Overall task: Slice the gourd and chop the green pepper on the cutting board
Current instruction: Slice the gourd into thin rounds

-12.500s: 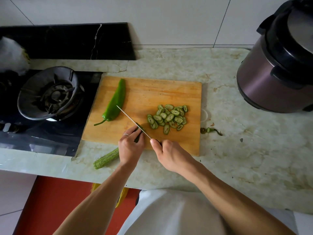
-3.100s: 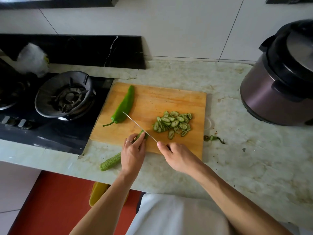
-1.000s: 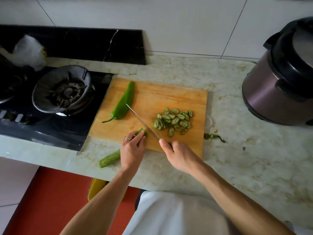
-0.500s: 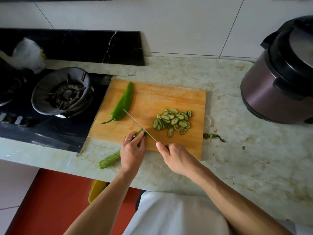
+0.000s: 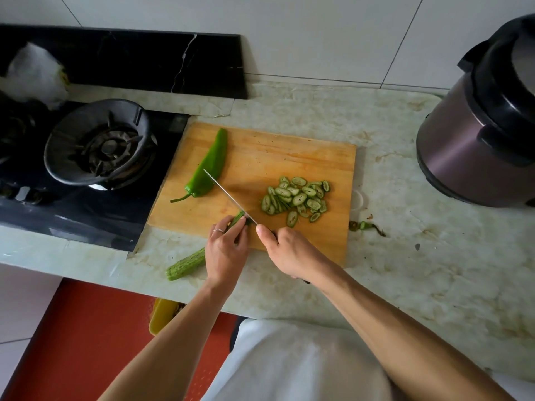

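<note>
A ridged green gourd (image 5: 185, 264) lies slantwise across the front edge of the wooden cutting board (image 5: 260, 157); its far end sticks out past my fingers. My left hand (image 5: 225, 250) holds the gourd down near that end. My right hand (image 5: 286, 250) grips the handle of a knife (image 5: 228, 196), whose blade meets the gourd tip right beside my left fingers. Several gourd slices (image 5: 298, 198) are piled on the right of the board. A whole green pepper (image 5: 210, 166) lies on the board's left side.
A gas stove (image 5: 98, 146) sits left of the board, touching its edge. A dark pressure cooker (image 5: 486, 117) stands at the right. Green scraps (image 5: 366, 226) lie on the marble counter beside the board. The counter's front edge runs just under my wrists.
The knife has gone up and down on the gourd tip while my left hand stays on the gourd. The slice pile looks much the same over the last second.
</note>
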